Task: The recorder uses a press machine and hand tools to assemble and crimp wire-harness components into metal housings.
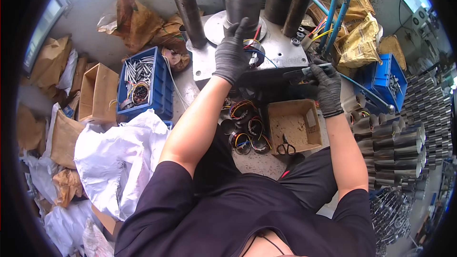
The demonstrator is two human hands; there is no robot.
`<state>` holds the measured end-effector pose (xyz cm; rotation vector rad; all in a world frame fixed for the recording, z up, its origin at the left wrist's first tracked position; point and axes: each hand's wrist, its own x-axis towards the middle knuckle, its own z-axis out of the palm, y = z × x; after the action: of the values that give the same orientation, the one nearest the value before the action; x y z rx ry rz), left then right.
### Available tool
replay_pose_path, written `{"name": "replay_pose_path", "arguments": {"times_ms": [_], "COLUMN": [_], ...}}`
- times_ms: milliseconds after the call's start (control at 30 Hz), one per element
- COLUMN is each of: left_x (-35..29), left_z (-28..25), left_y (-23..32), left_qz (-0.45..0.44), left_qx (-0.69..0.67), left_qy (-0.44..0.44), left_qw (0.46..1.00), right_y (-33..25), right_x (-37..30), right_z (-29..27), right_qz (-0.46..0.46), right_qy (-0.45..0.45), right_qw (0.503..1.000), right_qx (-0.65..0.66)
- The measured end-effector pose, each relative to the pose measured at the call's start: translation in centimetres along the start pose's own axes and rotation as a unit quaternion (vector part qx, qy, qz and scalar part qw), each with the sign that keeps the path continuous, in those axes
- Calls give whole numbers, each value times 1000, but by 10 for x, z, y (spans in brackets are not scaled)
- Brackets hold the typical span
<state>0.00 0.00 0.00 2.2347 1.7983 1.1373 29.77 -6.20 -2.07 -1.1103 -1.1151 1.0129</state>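
Note:
My left hand [232, 56], in a dark grey glove, is at the metal press plate [281, 57]. Its fingers close around the side of a wired motor stator [257, 50], partly hidden by the hand. Red, yellow and blue leads stick out of the stator. Behind it a steel cylinder [244, 4] stands upright on a round disc [212, 26]. My right hand [328, 88], gloved too, is off the plate's right front corner. It grips a thin, flat tool [299, 73] with a dark blade-like end pointing left; its exact kind does not show.
Two steel columns [183, 7] flank the cylinder. Several wound stators [247, 126] lie below the plate, beside a cardboard box [295, 119] with scissors [285, 146]. A blue crate [164, 85] of metal shafts stands left. Stacked metal sleeves [395, 147] and a blue bin [381, 78] are right.

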Motion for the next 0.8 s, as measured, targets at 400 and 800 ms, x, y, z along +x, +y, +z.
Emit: {"name": "replay_pose_path", "arguments": {"times_ms": [400, 800], "left_x": [16, 17], "left_z": [30, 53], "left_y": [8, 4], "left_qz": [56, -20], "left_qx": [-105, -129], "left_qy": [-136, -65], "left_qw": [984, 989], "right_y": [-25, 16], "right_x": [-35, 1], "right_z": [-10, 18], "right_qz": [41, -16], "right_qy": [-132, -176], "right_qw": [990, 981], "right_qx": [18, -82]}}
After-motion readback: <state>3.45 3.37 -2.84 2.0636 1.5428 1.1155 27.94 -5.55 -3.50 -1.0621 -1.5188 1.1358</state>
